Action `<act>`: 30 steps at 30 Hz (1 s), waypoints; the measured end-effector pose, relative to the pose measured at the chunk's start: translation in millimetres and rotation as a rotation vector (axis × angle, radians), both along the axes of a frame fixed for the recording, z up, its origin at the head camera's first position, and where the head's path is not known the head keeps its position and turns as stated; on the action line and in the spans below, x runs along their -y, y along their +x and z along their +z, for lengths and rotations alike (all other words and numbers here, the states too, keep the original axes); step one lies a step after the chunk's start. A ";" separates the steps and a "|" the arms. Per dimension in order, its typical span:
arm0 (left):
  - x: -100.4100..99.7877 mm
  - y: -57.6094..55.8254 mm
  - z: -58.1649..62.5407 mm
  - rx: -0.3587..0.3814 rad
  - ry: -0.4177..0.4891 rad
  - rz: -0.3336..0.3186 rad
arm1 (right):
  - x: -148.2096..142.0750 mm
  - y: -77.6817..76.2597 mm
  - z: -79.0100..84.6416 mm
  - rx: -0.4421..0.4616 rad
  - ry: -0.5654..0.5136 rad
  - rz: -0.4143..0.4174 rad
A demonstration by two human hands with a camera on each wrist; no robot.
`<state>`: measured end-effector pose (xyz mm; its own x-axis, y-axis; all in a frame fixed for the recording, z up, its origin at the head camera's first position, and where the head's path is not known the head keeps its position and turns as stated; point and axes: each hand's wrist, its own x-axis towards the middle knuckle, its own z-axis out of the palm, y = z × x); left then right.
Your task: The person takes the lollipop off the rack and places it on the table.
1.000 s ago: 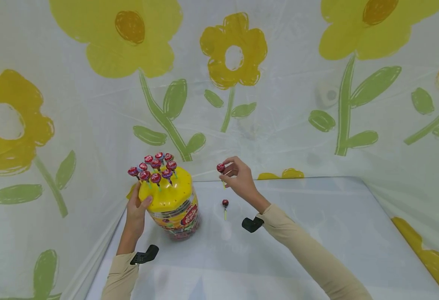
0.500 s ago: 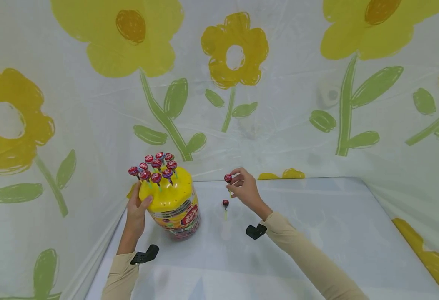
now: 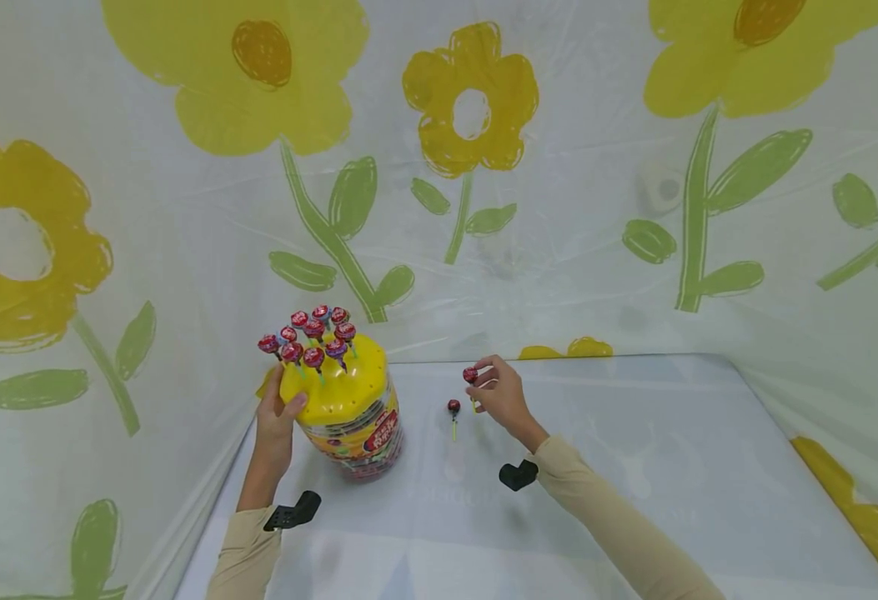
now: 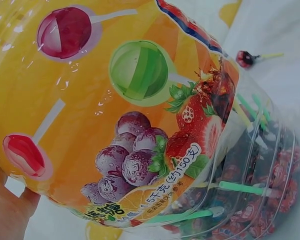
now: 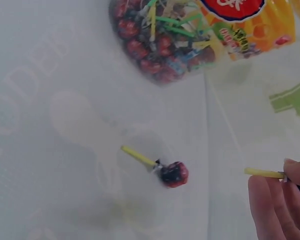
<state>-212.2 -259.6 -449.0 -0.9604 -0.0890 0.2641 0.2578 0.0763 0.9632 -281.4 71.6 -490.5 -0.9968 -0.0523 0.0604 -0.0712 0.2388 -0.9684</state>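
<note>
At the left of the head view a clear candy jar point(image 3: 363, 442) point(image 4: 75, 105) stands slightly tilted, full of lollipops. Several red lollipops point(image 3: 314, 358) stick up from its yellow lid point(image 3: 341, 396). My left hand point(image 3: 273, 429) grips the lid's left side, thumb on top. To the jar's right, my right hand point(image 3: 504, 400) point(image 5: 282, 207) pinches a red lollipop point(image 3: 470, 374) by its yellow stick point(image 5: 264, 173), just above the table. Another red lollipop point(image 3: 454, 407) point(image 5: 173, 174) lies on the white table left of that hand.
The white table point(image 3: 634, 450) runs right and forward from the jar. A curtain with printed yellow flowers point(image 3: 574, 225) hangs behind and on both sides of it. Black wrist cameras point(image 3: 518, 475) sit on both forearms.
My right hand has moved down and to the right with the lollipop, from over the loose one to beside it. The left hand and jar have stayed in place.
</note>
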 end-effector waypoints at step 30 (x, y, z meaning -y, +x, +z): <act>-1.1 0.6 1.3 -0.072 0.008 -0.041 | 4.8 -1.1 -70.8 0.124 0.220 -0.164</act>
<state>-211.7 -258.5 -447.7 -0.9420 -0.0522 0.3316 0.3288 0.0563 0.9427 -282.4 66.8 -561.2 -0.9920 0.1121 -0.0577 0.1018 0.4421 -0.8912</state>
